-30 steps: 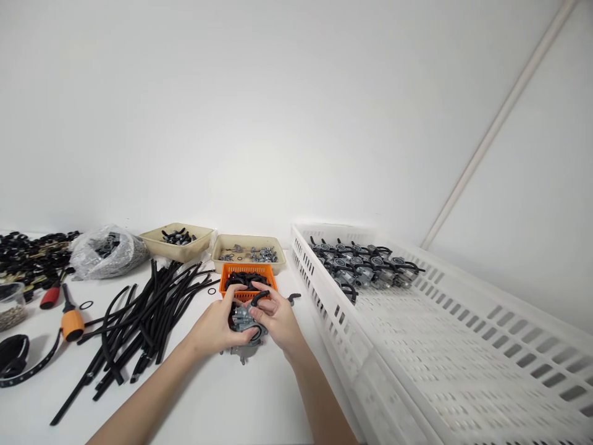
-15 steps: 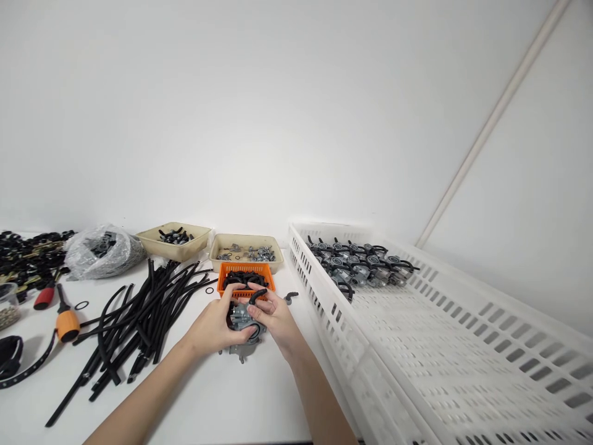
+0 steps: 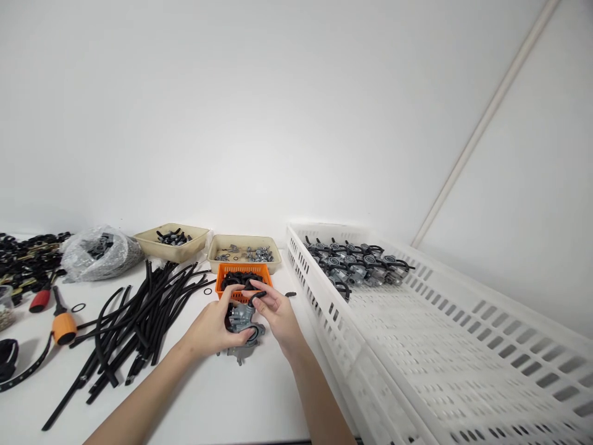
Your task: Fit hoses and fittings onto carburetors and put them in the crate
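Two bare hands at work on a metal part over a white worktop [image 3: 259,402]. The left hand [image 3: 210,327] grasps the grey metal part [image 3: 239,316] from its left side, the thumb lying across the front beside a round opening. The right hand [image 3: 280,318] is at the upper right of the same part, its fingers and thumb bent about a short black curved tube [image 3: 257,296] at the top; whether they grip the tube cannot be told. The part is held low, in front of an orange basket [image 3: 219,284] of black pieces [image 3: 236,279]. A small dark piece [image 3: 290,295] lies just beyond the right hand.

To the right, a white slotted crate [image 3: 417,346] contains rows of similar metal parts [image 3: 356,269], grouped toward its far end. Behind the basket stand two beige trays [image 3: 167,251] of small fittings [image 3: 259,254]. To the left lie a loose bundle of black hoses [image 3: 139,315], an orange-handled tool [image 3: 64,328], a red-handled tool [image 3: 40,300] and a black ring [image 3: 78,307]. At far left, a clear plastic bag [image 3: 99,262] sits beside a heap of dark pieces [image 3: 28,259].
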The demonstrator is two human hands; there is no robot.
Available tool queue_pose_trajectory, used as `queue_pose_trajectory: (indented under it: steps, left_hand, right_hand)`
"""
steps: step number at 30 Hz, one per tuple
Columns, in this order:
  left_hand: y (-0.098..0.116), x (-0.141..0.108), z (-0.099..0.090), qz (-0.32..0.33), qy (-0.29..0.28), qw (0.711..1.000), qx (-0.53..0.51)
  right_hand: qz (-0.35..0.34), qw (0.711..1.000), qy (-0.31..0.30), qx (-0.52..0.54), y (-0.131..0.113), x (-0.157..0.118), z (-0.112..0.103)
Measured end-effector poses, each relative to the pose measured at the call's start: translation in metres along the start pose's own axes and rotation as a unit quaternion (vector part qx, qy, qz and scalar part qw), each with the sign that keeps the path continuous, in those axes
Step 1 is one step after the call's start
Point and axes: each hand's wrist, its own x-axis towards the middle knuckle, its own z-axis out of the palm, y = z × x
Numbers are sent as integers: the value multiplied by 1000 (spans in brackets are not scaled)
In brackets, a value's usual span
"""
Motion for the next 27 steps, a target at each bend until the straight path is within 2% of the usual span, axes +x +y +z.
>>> queue_pose_trajectory:
  steps: [8, 16, 27]
  left_hand:
    - [-2, 0, 0, -5, 2, 1000, 16]
    - [-1, -1, -1, -9, -5, 1000, 6]
    - [-2, 0, -2, 2, -17, 1000, 2]
  right_hand:
    - [-8, 998, 56, -34, 2, 5, 3]
    - [14, 997, 63, -37, -2, 5, 1]
    - [4, 1000, -16, -14, -2, 0, -4]
